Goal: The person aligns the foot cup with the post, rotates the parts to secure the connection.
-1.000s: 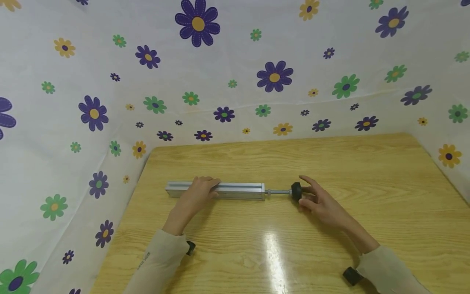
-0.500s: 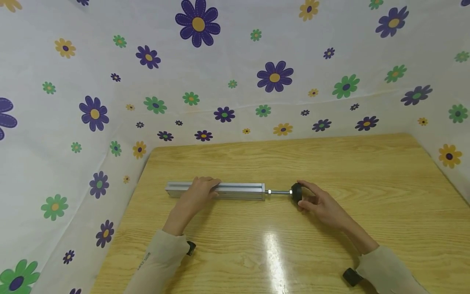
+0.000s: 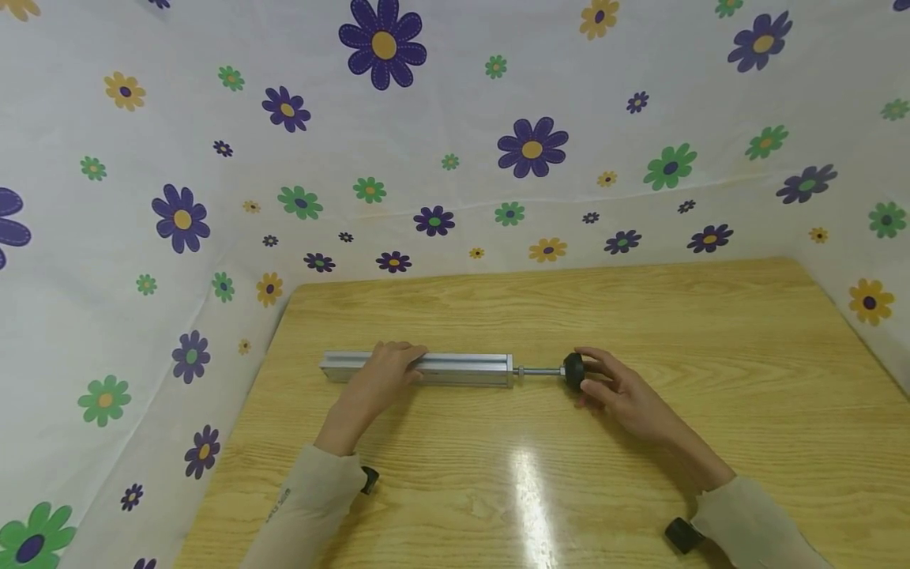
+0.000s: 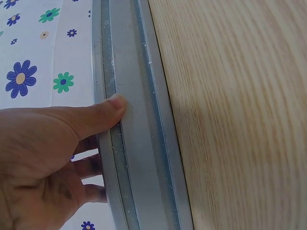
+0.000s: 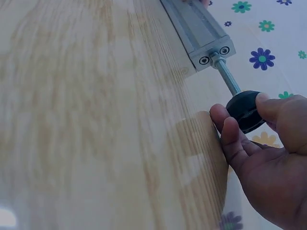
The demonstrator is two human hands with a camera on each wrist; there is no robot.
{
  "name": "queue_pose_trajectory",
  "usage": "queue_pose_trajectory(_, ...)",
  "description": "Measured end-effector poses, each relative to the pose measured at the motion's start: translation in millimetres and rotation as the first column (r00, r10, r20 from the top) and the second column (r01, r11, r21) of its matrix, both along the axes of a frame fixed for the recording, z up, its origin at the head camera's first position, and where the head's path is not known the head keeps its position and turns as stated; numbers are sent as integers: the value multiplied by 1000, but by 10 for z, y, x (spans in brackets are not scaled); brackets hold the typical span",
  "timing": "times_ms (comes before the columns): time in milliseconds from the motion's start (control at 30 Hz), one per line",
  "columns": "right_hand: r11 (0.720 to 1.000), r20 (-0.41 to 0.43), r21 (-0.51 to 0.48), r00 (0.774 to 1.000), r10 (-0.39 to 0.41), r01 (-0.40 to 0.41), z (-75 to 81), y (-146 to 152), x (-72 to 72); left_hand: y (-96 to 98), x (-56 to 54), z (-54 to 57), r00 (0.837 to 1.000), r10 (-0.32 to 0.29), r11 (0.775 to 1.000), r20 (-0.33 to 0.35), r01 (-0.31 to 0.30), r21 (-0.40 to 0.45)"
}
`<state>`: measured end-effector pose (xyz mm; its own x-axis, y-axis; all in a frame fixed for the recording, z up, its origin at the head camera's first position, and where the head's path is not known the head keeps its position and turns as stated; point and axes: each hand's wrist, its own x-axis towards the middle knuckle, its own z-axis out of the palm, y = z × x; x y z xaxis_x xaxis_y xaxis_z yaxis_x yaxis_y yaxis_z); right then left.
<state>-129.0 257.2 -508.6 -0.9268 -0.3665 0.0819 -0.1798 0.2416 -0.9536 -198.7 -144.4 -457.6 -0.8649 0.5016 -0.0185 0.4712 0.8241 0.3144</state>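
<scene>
Just now, the right hand (image 3: 626, 399) has brought its raised forefinger down, so fingers and thumb pinch the black foot (image 3: 573, 371). The nut (image 3: 520, 371) on the rod (image 3: 543, 371) glints less than half a second ago, suggesting that the foot is being turned. Meanwhile the left hand (image 3: 378, 379) has stayed put, gripping the bar (image 3: 465, 370), probably to steady it. The bar lies left of centre on the table (image 3: 441, 498), rod and foot pointing right.
</scene>
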Motion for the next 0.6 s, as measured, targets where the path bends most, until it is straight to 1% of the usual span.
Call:
queue_pose_trajectory(200,1000,-22,11,1000,-12,12,2,-23,-10,-2,2,17,1000,2,1000,9,-2,-3)
queue_pose_trajectory(333,1000,-47,4,999,-6,6,9,-42,0,-5,4,17,1000,-3,1000,8,3,1)
queue_pose_trajectory(433,1000,-51,1,999,2,-2,5,-41,1,-5,4,14,1000,-3,1000,9,3,-2)
queue_pose_trajectory(600,1000,-10,24,1000,-16,16,1,-44,-7,-3,13,20,1000,-2,1000,0,2,-4)
